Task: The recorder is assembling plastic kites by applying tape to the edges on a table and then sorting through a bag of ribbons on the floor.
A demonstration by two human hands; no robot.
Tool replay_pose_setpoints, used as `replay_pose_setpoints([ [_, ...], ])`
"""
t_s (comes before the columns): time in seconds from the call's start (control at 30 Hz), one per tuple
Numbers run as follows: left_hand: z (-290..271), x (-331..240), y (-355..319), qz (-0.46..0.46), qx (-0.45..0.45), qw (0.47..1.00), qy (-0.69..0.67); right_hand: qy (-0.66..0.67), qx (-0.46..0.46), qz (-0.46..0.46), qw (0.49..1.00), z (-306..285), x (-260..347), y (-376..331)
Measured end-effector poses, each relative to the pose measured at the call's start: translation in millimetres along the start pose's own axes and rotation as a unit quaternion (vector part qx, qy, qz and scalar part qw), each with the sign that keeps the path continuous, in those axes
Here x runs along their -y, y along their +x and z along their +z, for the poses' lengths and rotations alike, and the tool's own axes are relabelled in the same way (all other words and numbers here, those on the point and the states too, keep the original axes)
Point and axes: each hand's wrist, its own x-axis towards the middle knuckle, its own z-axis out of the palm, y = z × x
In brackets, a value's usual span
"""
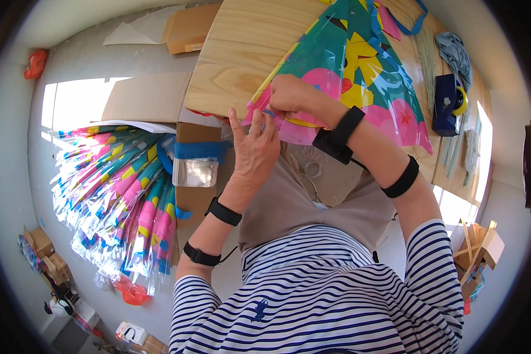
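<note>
A triangular plastic kite (327,59) with a green, pink and yellow cartoon print lies on the wooden table, its lower edge reaching the side nearest me. My right hand (292,94) is closed in a fist over the kite's lower left corner; what its fingers grip is hidden. Just left of it, my left hand (255,144) has its fingers stretched and apart, with some fingertips close to that corner. A small blue bit (268,112) shows between the two hands. Blue ribbon (416,23) curls at the kite's upper right.
Many packed kites (118,194) in clear sleeves fan out at the left, beside a cardboard box (197,133) carrying clear plastic bags (196,172). A dark blue tape dispenser (447,105), a grey cloth (454,56) and thin sticks (425,56) lie along the right of the wooden table (236,50).
</note>
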Motion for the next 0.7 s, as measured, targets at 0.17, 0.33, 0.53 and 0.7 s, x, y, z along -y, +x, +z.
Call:
replay_pose_setpoints([
  [0.17, -1, 5, -3, -0.001, 0.010, 1.000, -0.004, 0.141, 0.030, 0.049, 0.988, -2, 5, -9],
  [0.33, -3, 3, -4, -0.010, 0.045, 0.999, -0.024, 0.282, 0.072, 0.055, 0.955, -4, -1, -22],
  [0.53, -4, 1, -2, -0.012, 0.036, 0.999, -0.030, 0.312, 0.000, 0.003, 0.950, 4, -13, -34],
  [0.7, 0, -2, -4, -0.020, 0.022, 0.999, -0.024, 0.197, -0.136, -0.051, 0.969, -5, -22, -31],
])
